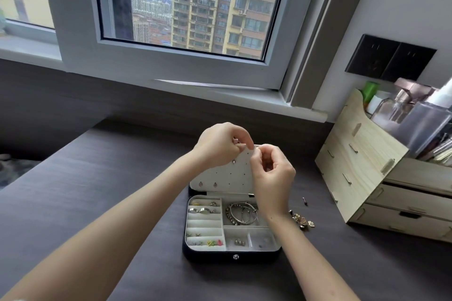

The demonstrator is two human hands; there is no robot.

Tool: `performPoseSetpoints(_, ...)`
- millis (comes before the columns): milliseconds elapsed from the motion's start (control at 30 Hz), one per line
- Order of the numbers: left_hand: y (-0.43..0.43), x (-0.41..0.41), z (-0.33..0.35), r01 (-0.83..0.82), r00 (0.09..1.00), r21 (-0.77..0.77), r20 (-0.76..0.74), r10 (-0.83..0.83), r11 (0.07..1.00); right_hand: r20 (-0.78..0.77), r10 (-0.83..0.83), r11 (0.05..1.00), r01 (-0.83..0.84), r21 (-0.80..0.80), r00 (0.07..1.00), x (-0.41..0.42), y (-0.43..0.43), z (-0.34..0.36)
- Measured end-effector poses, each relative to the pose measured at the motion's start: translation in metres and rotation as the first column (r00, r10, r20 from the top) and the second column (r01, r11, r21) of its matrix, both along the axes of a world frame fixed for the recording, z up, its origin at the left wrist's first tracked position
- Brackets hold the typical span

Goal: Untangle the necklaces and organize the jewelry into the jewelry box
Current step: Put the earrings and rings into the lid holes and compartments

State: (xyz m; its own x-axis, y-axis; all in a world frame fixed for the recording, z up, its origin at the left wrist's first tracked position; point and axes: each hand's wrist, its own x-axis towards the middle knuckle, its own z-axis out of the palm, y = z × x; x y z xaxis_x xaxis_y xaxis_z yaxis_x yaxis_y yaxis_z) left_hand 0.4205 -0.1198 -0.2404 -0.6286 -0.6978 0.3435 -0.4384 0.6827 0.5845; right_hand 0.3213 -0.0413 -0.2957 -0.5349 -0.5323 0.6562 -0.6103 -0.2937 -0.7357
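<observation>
A dark jewelry box (208, 255) lies open on the table, its white lid panel (227, 176) upright with a few earrings pinned in it. Rings sit in the left slots (204, 210), bangles and chains (241, 212) in the upper right compartment, small studs in the lower ones. My left hand (219, 144) and my right hand (271, 176) meet at the top edge of the lid, fingertips pinching something tiny that I cannot make out. A small heap of loose jewelry (302, 220) lies right of the box.
A single dark stud (304, 201) lies on the table near the heap. A wooden drawer organizer (362, 168) with bottles stands at the right. The window sill runs behind the box. Dark tabletop stretches to the left.
</observation>
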Motion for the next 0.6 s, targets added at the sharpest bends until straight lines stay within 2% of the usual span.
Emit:
performPoseSetpoints(100, -0.003, 0.002, 0.002, 0.050, 0.999, 0.095, -0.017, -0.048, 0.994, 0.248, 0.168, 0.981, -0.186, 0.054, 0.954, -0.002, 0.002, 0.017)
performPoseSetpoints(200, -0.008, 0.007, 0.000, 0.156, 0.987, 0.219, -0.075, -0.143, 0.963, 0.526, 0.310, 0.929, -0.370, 0.010, 0.792, -0.008, 0.005, 0.029)
performPoseSetpoints(267, -0.009, 0.011, -0.002, 0.221, 0.974, 0.249, -0.109, -0.199, 0.943, 0.603, 0.356, 0.898, -0.439, -0.009, 0.714, -0.010, 0.007, 0.034)
performPoseSetpoints(367, -0.008, 0.012, -0.004, 0.265, 0.962, 0.231, -0.134, -0.239, 0.936, 0.601, 0.379, 0.874, -0.485, 0.016, 0.704, -0.011, 0.011, 0.036)
performPoseSetpoints(500, -0.007, 0.014, -0.007, 0.261, 0.957, 0.178, -0.176, -0.230, 0.949, 0.456, 0.364, 0.876, -0.465, 0.128, 0.812, -0.015, 0.015, 0.037)
performPoseSetpoints(600, -0.005, 0.015, -0.006, 0.261, 0.945, 0.189, -0.251, -0.210, 0.947, 0.413, 0.368, 0.867, -0.468, 0.172, 0.833, -0.021, 0.017, 0.040)
